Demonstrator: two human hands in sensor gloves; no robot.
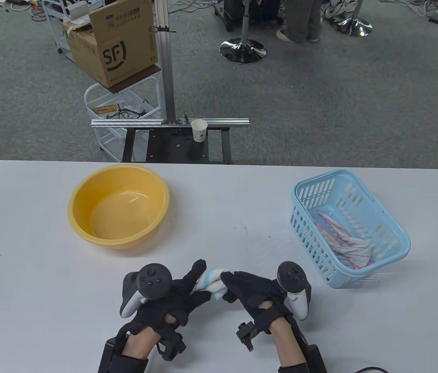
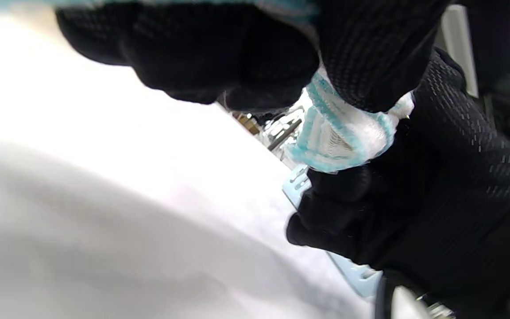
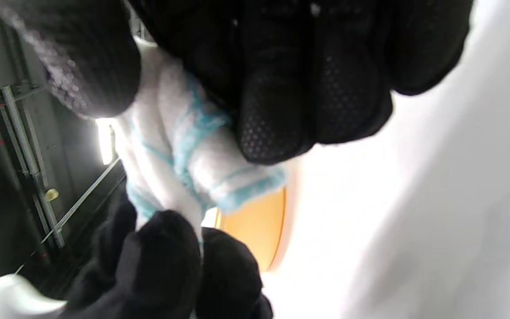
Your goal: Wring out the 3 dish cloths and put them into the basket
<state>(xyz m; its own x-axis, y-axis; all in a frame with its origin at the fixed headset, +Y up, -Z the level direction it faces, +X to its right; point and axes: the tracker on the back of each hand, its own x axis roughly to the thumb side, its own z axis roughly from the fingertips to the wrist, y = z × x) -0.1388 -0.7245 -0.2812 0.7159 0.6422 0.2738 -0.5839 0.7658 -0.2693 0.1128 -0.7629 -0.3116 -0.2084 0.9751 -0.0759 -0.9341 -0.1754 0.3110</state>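
While both gloved hands met at the near edge of the white table (image 1: 28, 311), they gripped one twisted white dish cloth with light-blue stripes (image 1: 213, 283) between them, just above the tabletop. The left hand (image 1: 176, 297) had its fingers curled round the cloth's left end, and the right hand (image 1: 252, 291) had its fingers curled round the right end, so only a short bunched stretch showed between the black gloves. In the left wrist view the same cloth (image 2: 343, 133) bulged out between the two fists, and in the right wrist view it (image 3: 179, 155) ran from the right hand's fingers (image 3: 290, 102) down to the other glove. A light-blue slotted plastic basket (image 1: 391, 229) stood to the right, well apart from the hands, with a white cloth with pink stripes (image 1: 345, 243) lying inside it. A round yellow plastic basin (image 1: 82, 198) sat to the left on the table.
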